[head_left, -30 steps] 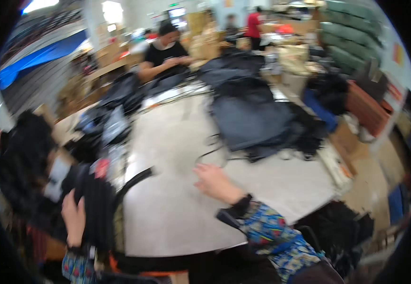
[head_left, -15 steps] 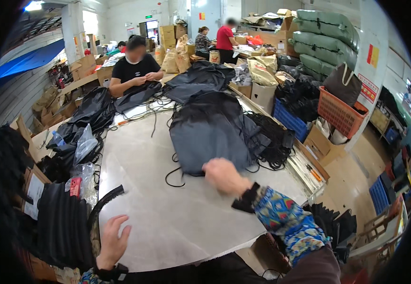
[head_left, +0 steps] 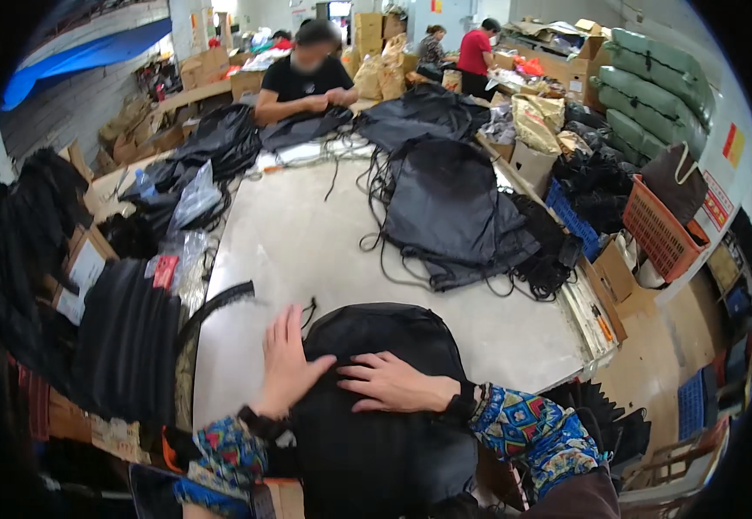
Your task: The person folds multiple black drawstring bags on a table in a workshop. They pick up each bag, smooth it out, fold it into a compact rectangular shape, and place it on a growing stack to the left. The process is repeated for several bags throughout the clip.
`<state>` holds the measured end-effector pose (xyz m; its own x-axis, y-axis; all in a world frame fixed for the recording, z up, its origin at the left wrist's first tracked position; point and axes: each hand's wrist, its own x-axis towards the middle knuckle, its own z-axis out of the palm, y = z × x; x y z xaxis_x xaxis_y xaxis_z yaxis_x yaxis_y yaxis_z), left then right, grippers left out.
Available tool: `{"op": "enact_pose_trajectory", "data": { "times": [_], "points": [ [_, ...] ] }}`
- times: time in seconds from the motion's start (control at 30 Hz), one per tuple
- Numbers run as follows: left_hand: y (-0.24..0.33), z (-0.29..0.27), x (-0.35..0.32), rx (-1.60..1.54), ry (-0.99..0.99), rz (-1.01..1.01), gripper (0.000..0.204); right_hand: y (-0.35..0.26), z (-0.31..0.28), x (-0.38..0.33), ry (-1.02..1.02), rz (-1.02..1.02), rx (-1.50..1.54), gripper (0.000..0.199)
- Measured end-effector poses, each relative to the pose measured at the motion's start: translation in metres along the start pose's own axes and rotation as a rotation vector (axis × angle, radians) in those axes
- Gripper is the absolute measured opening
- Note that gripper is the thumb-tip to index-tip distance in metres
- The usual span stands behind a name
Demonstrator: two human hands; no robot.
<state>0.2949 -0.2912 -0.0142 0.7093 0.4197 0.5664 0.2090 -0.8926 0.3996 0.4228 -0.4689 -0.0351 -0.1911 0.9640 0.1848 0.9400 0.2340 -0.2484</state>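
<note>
We have both hands flat on a black backpack (head_left: 376, 389) that lies at the near edge of the grey table (head_left: 307, 251), partly hanging toward us. Our left hand (head_left: 288, 363) is spread wide on its left side, fingers (head_left: 282, 327) pointing away from us; our right hand (head_left: 389, 383) lies open across the middle, fingers pointing left. Neither hand pinches anything.

We judge that the bag could slide off the near edge, since much of it overhangs and we only press on it. A loose black strap (head_left: 216, 303) just left of our left hand could catch.

Farther up the table lies a pile of black drawstring bags (head_left: 454, 208) with cords trailing toward us, which could tangle. At the far end 1 person (head_left: 307, 78) works on similar bags. A stack of black pads (head_left: 125, 337) stands to our left, an orange basket (head_left: 662, 229) to the right.
</note>
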Motion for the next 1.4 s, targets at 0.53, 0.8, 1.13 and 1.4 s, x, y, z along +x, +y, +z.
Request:
{"op": "enact_pose_trajectory", "data": {
  "times": [0.53,0.8,1.13,1.4],
  "points": [
    [-0.04,-0.223,-0.08,-1.181,-0.821,-0.695,0.021,0.051,0.019,0.047,0.056,0.386,-0.007,0.08],
    [0.04,-0.212,-0.012,-1.123,-0.954,-0.632,0.019,0.035,0.029,0.072,0.125,0.293,-0.073,0.068],
    [-0.035,0.017,-0.038,-0.219,-0.267,-0.016,0.012,0.045,-0.029,0.051,1.049,0.492,-0.171,0.047],
    [-0.034,0.014,-0.039,0.013,-0.343,0.059,0.037,0.071,-0.007,0.026,0.243,0.715,1.204,0.041]
  ]
}}
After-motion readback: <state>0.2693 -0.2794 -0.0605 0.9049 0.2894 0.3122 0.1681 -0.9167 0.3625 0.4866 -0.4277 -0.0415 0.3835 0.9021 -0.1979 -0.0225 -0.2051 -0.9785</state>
